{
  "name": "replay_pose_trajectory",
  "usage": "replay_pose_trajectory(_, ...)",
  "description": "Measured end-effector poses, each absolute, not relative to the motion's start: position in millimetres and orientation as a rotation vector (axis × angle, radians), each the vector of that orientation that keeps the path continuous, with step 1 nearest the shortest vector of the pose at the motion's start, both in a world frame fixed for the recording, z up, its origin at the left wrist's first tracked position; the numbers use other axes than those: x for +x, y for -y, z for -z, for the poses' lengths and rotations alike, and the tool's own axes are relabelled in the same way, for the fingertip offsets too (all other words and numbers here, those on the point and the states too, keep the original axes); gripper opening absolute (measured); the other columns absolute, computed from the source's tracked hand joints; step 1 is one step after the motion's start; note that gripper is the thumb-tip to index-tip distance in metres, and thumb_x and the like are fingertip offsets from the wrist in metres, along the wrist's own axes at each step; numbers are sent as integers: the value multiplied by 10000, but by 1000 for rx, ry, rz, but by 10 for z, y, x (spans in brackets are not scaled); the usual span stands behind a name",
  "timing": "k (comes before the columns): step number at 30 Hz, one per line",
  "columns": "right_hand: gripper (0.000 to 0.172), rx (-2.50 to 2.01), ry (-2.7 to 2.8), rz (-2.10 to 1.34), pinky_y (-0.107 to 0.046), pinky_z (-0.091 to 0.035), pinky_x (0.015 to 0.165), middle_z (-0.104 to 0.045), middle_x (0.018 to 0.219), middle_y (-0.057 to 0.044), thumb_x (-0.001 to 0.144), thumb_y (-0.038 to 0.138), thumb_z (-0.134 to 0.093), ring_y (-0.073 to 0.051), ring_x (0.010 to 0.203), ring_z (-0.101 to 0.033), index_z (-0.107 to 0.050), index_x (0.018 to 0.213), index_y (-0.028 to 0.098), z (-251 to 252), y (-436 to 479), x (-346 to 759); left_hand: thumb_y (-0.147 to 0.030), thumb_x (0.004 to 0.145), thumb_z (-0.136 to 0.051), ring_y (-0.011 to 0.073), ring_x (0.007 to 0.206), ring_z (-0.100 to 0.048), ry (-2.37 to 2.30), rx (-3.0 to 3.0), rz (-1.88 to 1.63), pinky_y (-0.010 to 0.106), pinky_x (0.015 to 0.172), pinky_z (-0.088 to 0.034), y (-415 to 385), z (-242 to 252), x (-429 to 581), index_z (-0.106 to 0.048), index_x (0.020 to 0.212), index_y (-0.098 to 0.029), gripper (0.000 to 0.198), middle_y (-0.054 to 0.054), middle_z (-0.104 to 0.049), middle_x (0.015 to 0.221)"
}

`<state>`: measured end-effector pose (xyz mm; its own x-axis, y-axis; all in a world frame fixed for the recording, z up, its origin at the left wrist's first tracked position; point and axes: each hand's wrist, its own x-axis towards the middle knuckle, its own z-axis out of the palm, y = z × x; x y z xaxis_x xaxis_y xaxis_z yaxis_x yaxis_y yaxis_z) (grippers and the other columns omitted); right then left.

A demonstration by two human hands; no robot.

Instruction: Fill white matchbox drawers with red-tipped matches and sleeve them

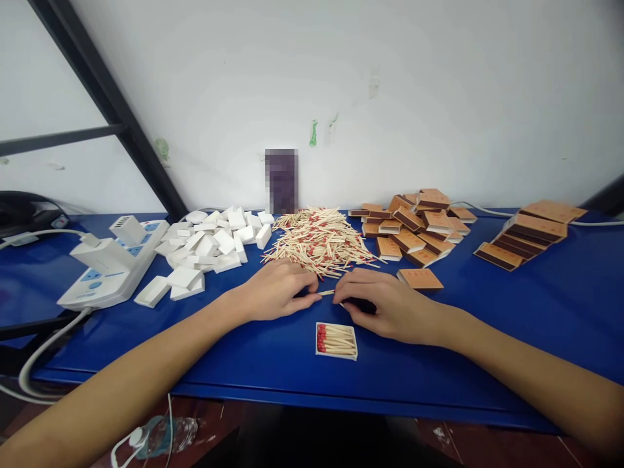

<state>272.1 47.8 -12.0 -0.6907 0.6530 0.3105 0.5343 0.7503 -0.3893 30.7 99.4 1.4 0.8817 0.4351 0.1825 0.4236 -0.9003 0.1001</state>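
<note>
My left hand is at the front edge of the match heap, its thumb and forefinger closed at one end of a pale matchstick. Opposite it, my right hand curls its fingers and thumb into a ring, the tips at the other end of that stick. A second stick end seems to show by the right fingertips; how many sticks are held is hidden. Just below the hands lies a white matchbox tray filled with red-headed matches. Behind them spreads a large heap of loose matches.
White empty trays are piled at the left, beside a power strip with plugs and cables. Orange matchbox sleeves form a heap at the right, with another stack farther right. A blurred dark panel stands against the wall.
</note>
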Motion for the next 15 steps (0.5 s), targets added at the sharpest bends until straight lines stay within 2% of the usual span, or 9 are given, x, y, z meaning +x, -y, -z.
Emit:
replay_pose_trajectory(3,185,-984,2485,-300,-378,-434,830,-684,846,-26,962,215,-510,-174,759,-590,-667,1060,202,129,-479,2695,-394,998,-491,173,673,-609,-737,3003,-343,293,680,-410,-984,-2,321,-633,836,-175,307,10,-644,710)
replay_pose_trajectory(5,170,-1100,2461,-249,-383,-420,801,-626,679,13,956,290,-546,-171,670,-539,-671,1031,202,122,-475,2700,-346,1003,-466,175,686,-615,-735,3008,-346,293,682,-415,-990,-10,307,-636,866,-175,277,15,-653,732)
replay_pose_trajectory(7,184,-1191,2448,-252,-349,-415,731,-565,582,26,926,346,-588,-185,660,-525,-678,987,197,105,-465,2715,-261,985,-454,179,715,-629,-684,3008,-328,295,695,-427,-1003,-25,279,-641,955,-177,207,19,-671,775)
replay_pose_trajectory(11,135,-1138,2499,-353,-269,-375,587,-573,621,15,905,270,-584,-147,608,-526,-691,898,187,83,-456,2722,-157,938,-440,190,808,-666,-507,2992,-289,308,751,-461,-1030,-51,237,-631,1179,-184,309,44,-718,896)
replay_pose_trajectory(15,188,-1003,2518,-348,-247,-400,596,-647,805,-26,944,201,-518,-128,669,-571,-700,901,181,132,-485,2680,-147,942,-428,191,780,-668,-448,3001,-304,312,736,-463,-1044,-35,244,-677,1170,-181,340,59,-732,884)
